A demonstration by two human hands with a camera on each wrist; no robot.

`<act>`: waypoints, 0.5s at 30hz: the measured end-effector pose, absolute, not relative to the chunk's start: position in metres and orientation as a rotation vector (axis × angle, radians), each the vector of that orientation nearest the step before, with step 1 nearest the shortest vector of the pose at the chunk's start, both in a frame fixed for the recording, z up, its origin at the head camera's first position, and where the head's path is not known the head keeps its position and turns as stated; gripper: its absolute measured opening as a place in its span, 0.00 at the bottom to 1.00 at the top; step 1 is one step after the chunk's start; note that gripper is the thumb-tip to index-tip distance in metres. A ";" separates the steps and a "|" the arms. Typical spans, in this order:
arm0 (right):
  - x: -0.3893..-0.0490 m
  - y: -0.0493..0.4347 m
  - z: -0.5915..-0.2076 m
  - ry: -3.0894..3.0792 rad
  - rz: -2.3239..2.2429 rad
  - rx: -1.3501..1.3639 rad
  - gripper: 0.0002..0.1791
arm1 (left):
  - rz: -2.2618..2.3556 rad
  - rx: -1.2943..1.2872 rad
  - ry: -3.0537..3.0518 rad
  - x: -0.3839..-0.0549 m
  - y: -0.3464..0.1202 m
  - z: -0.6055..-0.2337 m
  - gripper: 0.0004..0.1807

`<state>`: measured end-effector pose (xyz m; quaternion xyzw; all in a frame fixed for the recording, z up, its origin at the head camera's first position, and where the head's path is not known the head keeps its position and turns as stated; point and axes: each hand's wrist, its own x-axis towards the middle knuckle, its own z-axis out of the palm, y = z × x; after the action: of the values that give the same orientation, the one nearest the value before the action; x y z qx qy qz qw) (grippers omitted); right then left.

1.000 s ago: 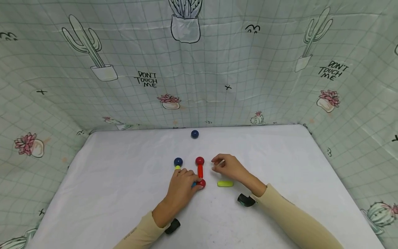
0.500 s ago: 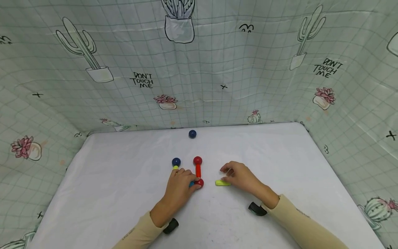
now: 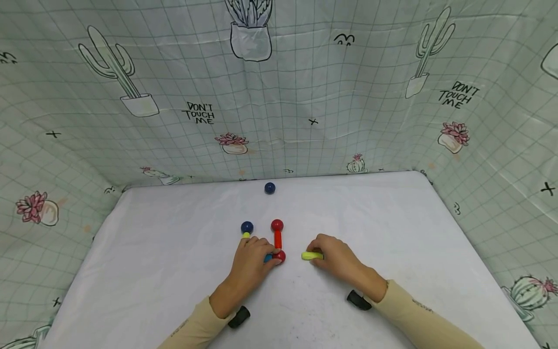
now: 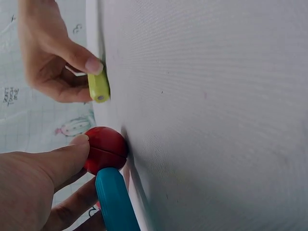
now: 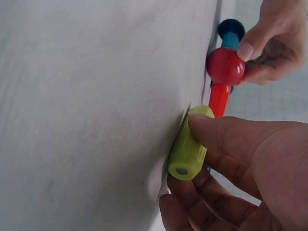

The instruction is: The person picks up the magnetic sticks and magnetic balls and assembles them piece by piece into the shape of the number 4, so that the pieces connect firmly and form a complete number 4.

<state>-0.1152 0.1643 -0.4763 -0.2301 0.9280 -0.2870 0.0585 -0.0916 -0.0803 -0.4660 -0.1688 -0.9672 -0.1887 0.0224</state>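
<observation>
A ridged yellow-green stick (image 3: 308,256) is pinched by the right hand (image 3: 340,259), and a glossy red ball (image 3: 281,257) by the left hand (image 3: 252,261).
In the head view, the stick is held over the white tabletop (image 3: 174,228), just right of the red ball and apart from it; by a red stick (image 3: 278,239) that ball is linked to a second red ball (image 3: 277,225), a navy ball (image 3: 247,227) is seen beyond the left hand, and a lone navy ball (image 3: 270,188) is set near the far edge. In the left wrist view, the ball is gripped between thumb and fingers, with a blue stick (image 4: 115,197) touching it. In the right wrist view, the yellow-green stick is clasped between thumb and fingers, its grey end disc (image 5: 181,171) exposed.
</observation>
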 end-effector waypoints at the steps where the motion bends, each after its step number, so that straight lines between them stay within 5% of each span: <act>1: -0.115 0.163 -0.476 2.810 -0.876 -0.684 0.09 | -0.595 -0.525 -2.996 -0.092 -0.081 -0.466 0.14; 15: -0.106 0.150 -0.471 2.432 -1.261 -0.644 0.10 | -0.613 -0.594 -2.957 -0.097 -0.088 -0.468 0.10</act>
<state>-0.1057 0.1502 -0.4710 -0.2260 0.8526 -0.4420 0.1632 -0.0974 -0.0876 -0.4682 -0.1930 -0.9602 -0.1992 0.0319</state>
